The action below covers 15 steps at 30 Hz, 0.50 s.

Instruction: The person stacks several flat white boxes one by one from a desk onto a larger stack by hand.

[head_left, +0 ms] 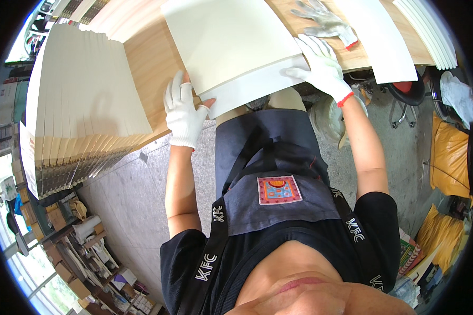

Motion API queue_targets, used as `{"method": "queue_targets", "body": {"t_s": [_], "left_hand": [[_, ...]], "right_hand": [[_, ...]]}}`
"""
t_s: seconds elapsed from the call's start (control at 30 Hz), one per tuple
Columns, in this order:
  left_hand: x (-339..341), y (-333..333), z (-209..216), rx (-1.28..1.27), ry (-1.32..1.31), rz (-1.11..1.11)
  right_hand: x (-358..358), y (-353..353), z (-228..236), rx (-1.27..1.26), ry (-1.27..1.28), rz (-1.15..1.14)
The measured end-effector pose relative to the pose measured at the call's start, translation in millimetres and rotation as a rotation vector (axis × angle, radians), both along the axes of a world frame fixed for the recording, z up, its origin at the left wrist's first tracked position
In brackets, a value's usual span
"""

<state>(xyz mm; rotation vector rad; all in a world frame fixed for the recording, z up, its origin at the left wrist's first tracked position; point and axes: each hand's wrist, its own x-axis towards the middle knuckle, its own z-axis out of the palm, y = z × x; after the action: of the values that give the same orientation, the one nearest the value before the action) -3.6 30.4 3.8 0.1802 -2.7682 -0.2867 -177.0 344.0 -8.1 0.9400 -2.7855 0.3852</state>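
A cream sheet or board (236,42) lies on the wooden table in front of me, over a white sheet (255,88) whose near strip sticks out past it. My left hand (184,113), in a white knit glove with bare thumb and index tips, is at the near left corner. Its thumb touches the white sheet's corner and its fingers lie along the left edge, apart. My right hand (323,65), in a white glove with a red cuff, rests at the near right corner. Its fingers stretch forward beside the right edge and its thumb lies over the white sheet.
Tall fanned stacks of cream sheets (79,79) stand on the left. A loose grey-white glove (326,23) lies beyond my right hand, with a long white sheet (378,37) and more stacked sheets (428,31) farther right. Below are a bucket (326,121), a chair (409,93) and yellow sacks (449,152).
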Motion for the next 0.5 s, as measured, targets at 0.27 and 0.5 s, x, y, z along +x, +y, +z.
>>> {"method": "queue_targets", "body": {"t_s": [0.27,0.5], "left_hand": [[-12.2,32.9,39.6,0.045,-0.138,-0.202],[-1.7,18.5,20.0,0.156,0.13,-0.001]], "right_hand": [[0.5,-1.6,-0.5,-0.007,0.009,0.003],[-10.0,10.4,-7.0,-0.063,-0.056,0.063]]}}
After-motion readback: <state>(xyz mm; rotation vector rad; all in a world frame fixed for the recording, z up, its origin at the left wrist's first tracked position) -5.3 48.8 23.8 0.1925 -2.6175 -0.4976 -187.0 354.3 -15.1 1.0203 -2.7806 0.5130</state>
